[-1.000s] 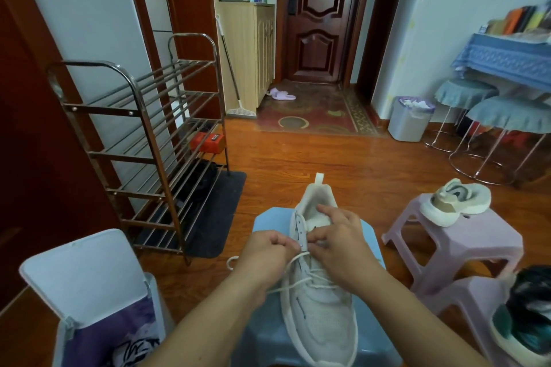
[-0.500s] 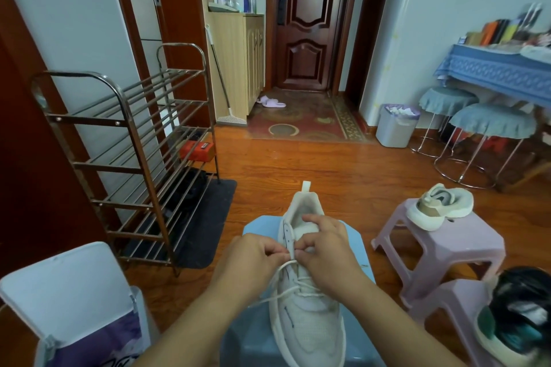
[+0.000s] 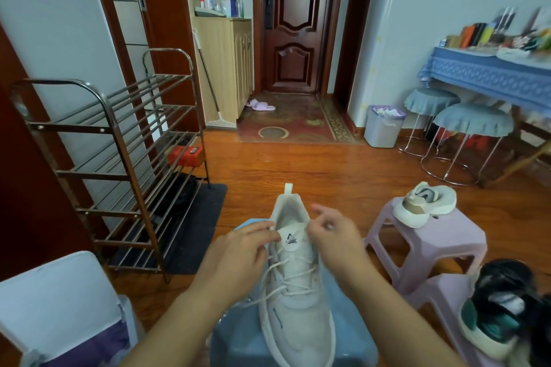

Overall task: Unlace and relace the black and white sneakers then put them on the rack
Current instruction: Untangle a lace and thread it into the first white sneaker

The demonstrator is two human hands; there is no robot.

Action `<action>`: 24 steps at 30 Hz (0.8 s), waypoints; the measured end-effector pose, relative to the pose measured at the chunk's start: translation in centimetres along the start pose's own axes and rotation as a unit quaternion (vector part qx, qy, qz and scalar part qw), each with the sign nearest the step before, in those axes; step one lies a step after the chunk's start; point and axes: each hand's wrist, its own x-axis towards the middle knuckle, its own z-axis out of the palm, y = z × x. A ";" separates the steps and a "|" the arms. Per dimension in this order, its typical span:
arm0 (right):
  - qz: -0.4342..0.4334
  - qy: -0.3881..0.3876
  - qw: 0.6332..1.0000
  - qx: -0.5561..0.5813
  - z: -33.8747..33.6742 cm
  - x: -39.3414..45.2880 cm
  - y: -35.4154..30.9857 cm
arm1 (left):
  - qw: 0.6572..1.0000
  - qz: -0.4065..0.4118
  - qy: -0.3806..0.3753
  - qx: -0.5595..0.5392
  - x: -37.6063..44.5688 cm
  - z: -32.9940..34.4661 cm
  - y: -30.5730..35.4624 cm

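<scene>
Sneaker point(image 3: 296, 286) between hands: left fingers point(image 3: 262, 234) pinch its lace point(image 3: 275, 268), right fingers point(image 3: 320, 213) loosely curled

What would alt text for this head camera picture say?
Two hands, left hand and right hand, work the laces at the top of a white sneaker on a blue stool. A metal shoe rack stands left.

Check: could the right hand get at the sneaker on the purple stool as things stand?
Probably yes: the right hand is at the white sneaker's tongue, and nothing stands between it and the sneaker on the purple stool.
</scene>
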 end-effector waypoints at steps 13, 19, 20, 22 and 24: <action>-0.154 -0.105 0.951 -0.245 -3.6 -0.6 0.8 | 0.995 -0.041 -0.045 -0.079 -0.4 0.9 0.1; -0.231 -0.063 0.860 -0.451 -1.0 -1.6 0.5 | 0.995 -0.048 -0.035 -0.080 -0.6 0.9 0.3; -0.228 -0.072 0.859 -0.453 -0.7 -1.8 0.6 | 0.996 -0.046 -0.030 -0.075 -0.7 0.9 0.3; -0.185 -0.070 0.900 -0.388 -0.9 -1.8 0.7 | 0.998 -0.039 -0.020 -0.050 -0.7 0.9 0.3; -0.086 -0.007 0.965 -0.247 -2.3 -1.2 0.2 | 0.999 -0.038 -0.016 -0.029 -0.6 0.9 0.2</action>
